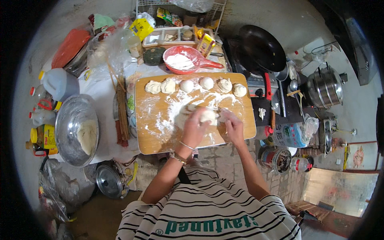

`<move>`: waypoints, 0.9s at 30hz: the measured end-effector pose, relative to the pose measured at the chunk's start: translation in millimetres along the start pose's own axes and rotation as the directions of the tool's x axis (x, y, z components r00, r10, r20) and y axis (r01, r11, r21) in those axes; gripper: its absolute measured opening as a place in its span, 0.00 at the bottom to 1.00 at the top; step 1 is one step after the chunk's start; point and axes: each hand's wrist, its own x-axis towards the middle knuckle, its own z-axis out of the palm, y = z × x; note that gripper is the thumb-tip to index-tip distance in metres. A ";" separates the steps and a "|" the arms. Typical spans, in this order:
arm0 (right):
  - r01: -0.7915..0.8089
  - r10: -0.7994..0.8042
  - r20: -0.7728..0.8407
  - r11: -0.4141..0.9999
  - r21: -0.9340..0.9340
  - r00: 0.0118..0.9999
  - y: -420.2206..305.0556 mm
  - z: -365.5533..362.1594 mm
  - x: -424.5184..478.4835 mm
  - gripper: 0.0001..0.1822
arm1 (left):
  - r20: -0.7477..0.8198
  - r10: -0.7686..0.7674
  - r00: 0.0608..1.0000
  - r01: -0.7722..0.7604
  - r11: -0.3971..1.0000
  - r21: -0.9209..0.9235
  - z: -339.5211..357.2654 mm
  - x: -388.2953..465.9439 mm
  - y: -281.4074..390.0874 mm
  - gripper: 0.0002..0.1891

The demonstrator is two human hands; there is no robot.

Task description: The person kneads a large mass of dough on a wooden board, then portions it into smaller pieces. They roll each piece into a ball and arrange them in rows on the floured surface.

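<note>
A floured wooden board [156,120] lies before me. My left hand [196,121] is curled around the side of a piece of dough [209,116] near the middle of the board. To the right of that dough is my right hand [232,123], blurred, its fingers bent; whether it holds anything is unclear. Several dough pieces line the board's far edge, among them a smooth ball [206,83] and a rougher lump [168,86]. Loose flour [175,109] is spread over the wood. Just beyond the board stands a red plastic ladle [207,63] with white flour in its bowl.
At the left, a steel basin [62,132] holds a large dough mass [87,136]. A knife and sticks [122,117] lie between basin and board. A black wok [261,48] stands on the stove at the right, with a cleaver [274,105] nearer me.
</note>
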 end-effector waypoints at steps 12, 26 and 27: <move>0.045 -0.109 -0.208 0.956 -0.290 0.972 -11.4 46.9 51.0 0.15 | -0.052 0.015 0.999 -0.010 0.995 0.098 12.5 -19.3 8.0 0.28; -0.142 0.104 -0.159 0.958 -0.250 0.982 -24.3 62.1 39.7 0.13 | 0.019 0.134 0.991 -0.133 0.933 0.333 21.8 -7.6 -7.8 0.17; -0.083 0.021 -0.215 0.956 -0.282 0.976 -28.0 68.1 40.1 0.11 | -0.003 0.091 0.996 -0.088 0.972 0.218 18.7 -8.3 -11.6 0.16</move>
